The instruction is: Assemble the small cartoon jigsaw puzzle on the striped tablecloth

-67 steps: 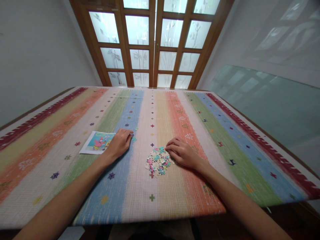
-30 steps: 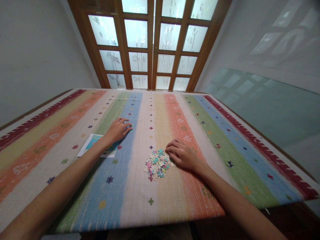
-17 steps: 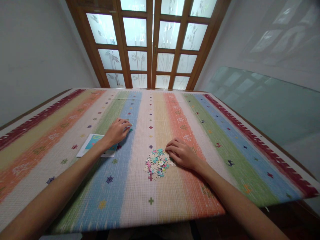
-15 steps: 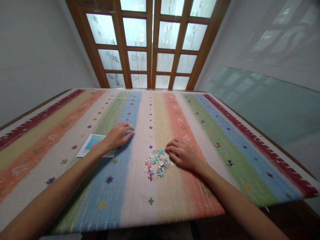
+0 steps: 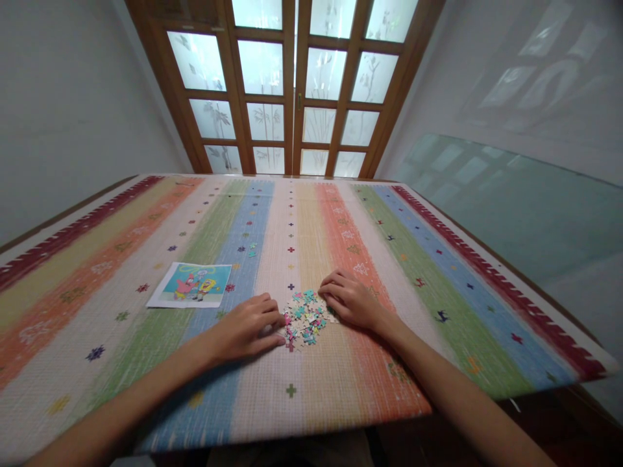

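Pile: a small heap of loose jigsaw pieces (image 5: 306, 318), pink, teal and pale, lies on the beige stripe near the front edge of the cloth, between the two hands.
Left hand: the left hand (image 5: 248, 327) lies palm down just left of the pile, fingers loosely spread and nearly flat, tips touching or just short of the nearest pieces; it holds nothing that shows.
Right hand: the right hand (image 5: 348, 301) rests at the pile's right edge, fingers curled and drawn close together, tips on the outer pieces; whether one piece is pinched under them cannot be told.
Handling, judged: the pieces look like thin card, very light, stiff enough to lift by the edges yet easy to bend or scatter. A single piece is best taken by its rim between thumb and forefinger; the heap itself is better swept or spread with flat fingers than grasped.
Surface: the woven cloth (image 5: 438, 279) looks textured, so pieces should slide little; tabs may catch in the weave.
Stray pieces: a few teal pieces (image 5: 252, 249) lie apart on the blue stripe, well beyond the left hand.
Picture: a printed cartoon picture (image 5: 191, 285) lies flat on the green stripe, left of the pile and apart from both hands.
Surroundings: a wooden glazed door (image 5: 292, 84) stands behind the table's far end; plain walls to either side.
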`<state>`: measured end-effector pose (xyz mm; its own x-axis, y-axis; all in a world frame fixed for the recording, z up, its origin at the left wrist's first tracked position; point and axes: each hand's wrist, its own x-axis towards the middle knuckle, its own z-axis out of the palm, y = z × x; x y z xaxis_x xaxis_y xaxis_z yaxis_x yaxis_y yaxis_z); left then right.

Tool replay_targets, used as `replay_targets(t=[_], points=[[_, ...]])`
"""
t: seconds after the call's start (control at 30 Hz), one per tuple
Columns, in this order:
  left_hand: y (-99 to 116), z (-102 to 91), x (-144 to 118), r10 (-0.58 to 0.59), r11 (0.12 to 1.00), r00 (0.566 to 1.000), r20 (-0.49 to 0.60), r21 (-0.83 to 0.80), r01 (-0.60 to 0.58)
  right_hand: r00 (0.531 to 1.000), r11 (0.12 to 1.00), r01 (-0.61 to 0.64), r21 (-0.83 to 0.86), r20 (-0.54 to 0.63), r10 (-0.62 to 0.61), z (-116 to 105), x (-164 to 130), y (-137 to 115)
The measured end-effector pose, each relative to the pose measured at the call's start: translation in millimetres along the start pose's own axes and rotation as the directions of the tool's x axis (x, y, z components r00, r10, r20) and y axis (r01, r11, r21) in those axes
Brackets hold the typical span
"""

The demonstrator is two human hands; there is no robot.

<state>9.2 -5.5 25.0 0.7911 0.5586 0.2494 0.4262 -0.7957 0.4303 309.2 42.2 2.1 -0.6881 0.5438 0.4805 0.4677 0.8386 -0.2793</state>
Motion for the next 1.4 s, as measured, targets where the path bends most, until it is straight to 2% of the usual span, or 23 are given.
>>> replay_targets(t=[0.2, 0.4, 0.5, 0.63, 0.73, 0.87, 0.93, 1.03, 1.17, 1.4], points=[[-1, 3.5, 1, -0.013, 0.999, 0.999, -0.030, 0.030, 0.014, 1.000, 1.000, 0.015, -0.017, 0.005, -0.015, -1, 1, -1], [-2, 5.1, -1, 0.091, 0.991, 0.995, -0.031, 0.106, -0.088, 1.000, 1.000, 0.015, -0.025, 0.002, -0.014, 0, 0, -1], [0, -0.8, 0, 0.090, 0.992, 0.995, -0.031, 0.091, -0.087, 1.000, 1.000, 0.010, -0.027, 0.016, -0.010, 0, 0, 0], [-5, -21.6, 5, 0.009, 0.998, 0.999, -0.051, 0.060, -0.006, 1.000, 1.000, 0.007, -0.026, 0.015, -0.007, 1, -1, 0], [-27, -44.1, 11, -0.068, 0.988, 0.990, -0.123, 0.129, 0.084, 1.000, 1.000, 0.016, -0.021, 0.005, -0.016, 0, 0, 0], [-72, -69.4, 27, -0.164, 0.945, 0.961, -0.221, 0.244, 0.218, 1.000, 0.999, 0.028, -0.024, 0.000, -0.028, -1, 1, -1], [-95, -75.3, 35, -0.201, 0.916, 0.954, -0.224, 0.303, 0.264, 1.000, 0.999, 0.027, -0.028, -0.004, -0.027, -1, 1, -1], [-124, -76.1, 48, -0.270, 0.871, 0.949, -0.166, 0.377, 0.314, 1.000, 0.999, 0.015, -0.035, -0.001, -0.015, -1, 1, -1], [-154, -71.0, 62, -0.289, 0.865, 0.949, -0.123, 0.392, 0.314, 1.000, 0.999, 0.007, -0.034, 0.002, -0.007, 0, 0, -2], [-181, -65.1, 74, -0.280, 0.868, 0.957, -0.079, 0.406, 0.287, 1.000, 0.999, 0.013, -0.033, 0.024, -0.012, 0, -1, -3]])
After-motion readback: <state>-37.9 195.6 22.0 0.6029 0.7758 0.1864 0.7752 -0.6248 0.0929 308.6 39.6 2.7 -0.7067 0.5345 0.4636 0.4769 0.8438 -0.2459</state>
